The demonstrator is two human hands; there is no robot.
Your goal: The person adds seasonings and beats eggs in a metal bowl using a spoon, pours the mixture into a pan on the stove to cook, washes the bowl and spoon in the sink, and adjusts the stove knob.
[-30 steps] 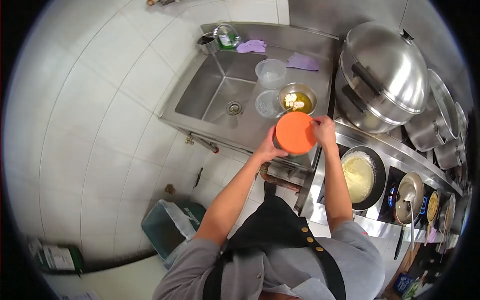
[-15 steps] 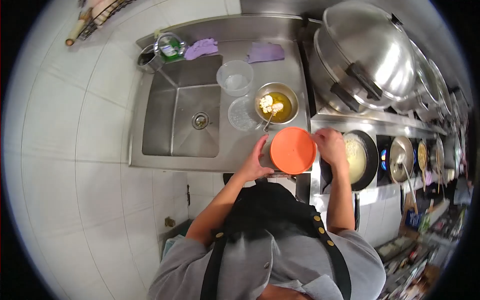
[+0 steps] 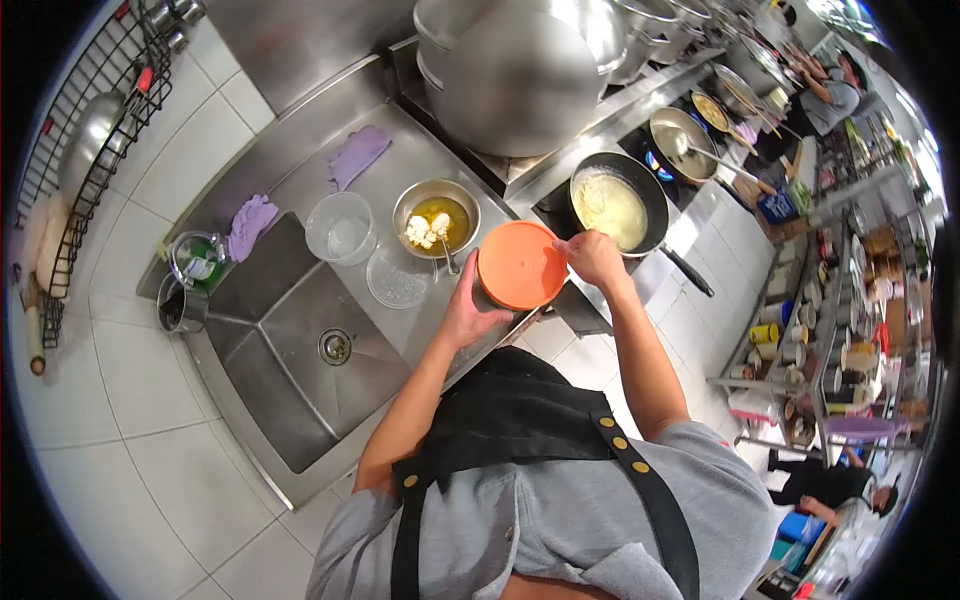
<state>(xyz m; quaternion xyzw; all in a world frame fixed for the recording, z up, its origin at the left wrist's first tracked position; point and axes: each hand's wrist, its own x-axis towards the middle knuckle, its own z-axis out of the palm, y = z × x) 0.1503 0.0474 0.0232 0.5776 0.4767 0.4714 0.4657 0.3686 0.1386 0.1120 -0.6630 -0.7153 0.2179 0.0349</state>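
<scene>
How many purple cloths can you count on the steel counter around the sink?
2. One crumpled purple cloth lies at the sink's far corner beside the green-labelled jar; one flatter purple cloth lies further along the counter, near the big steel pot. Others may be hidden.

No text, label, brand, number or sign is showing clearly enough to be read anywhere in the view; the orange lid [image 3: 519,264] is showing a plain surface with no print; the green bottle [image 3: 203,268] at the far corner of the sink is carrying a label, but its print is coming out too small and blurred to make out; the jars and tins on the shelves [image 3: 800,350] at the right are wearing coloured wrappers whose lettering is staying illegible; the steel bowl [image 3: 436,216], the clear tub [image 3: 341,228] and the pans are bearing no markings that can be seen.
</scene>
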